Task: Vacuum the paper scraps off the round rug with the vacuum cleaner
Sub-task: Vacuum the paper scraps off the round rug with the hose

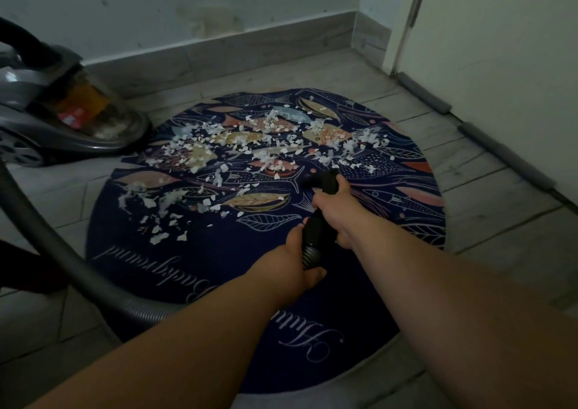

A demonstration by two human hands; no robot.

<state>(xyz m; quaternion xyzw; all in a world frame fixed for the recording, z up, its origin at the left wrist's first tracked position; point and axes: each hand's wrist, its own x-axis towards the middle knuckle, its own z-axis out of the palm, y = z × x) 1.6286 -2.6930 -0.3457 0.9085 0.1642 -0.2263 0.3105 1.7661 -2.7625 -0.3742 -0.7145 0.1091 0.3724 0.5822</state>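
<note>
Both bare arms reach forward and down, converging toward the middle of the view. The left forearm (187, 330) comes in from the lower left edge. The right forearm (453, 283) enters from the lower right and stretches a little farther ahead. The right hand (337, 211) is the forward one, back of the hand up, with its fingers curled round the black vacuum handle (316, 227) near its bend. The left hand (292, 252) sits just behind and below it, close to the right wrist, and wraps the ribbed hose cuff (310, 253) at the handle's rear end, thumb side up. Both wrists look roughly straight.
</note>
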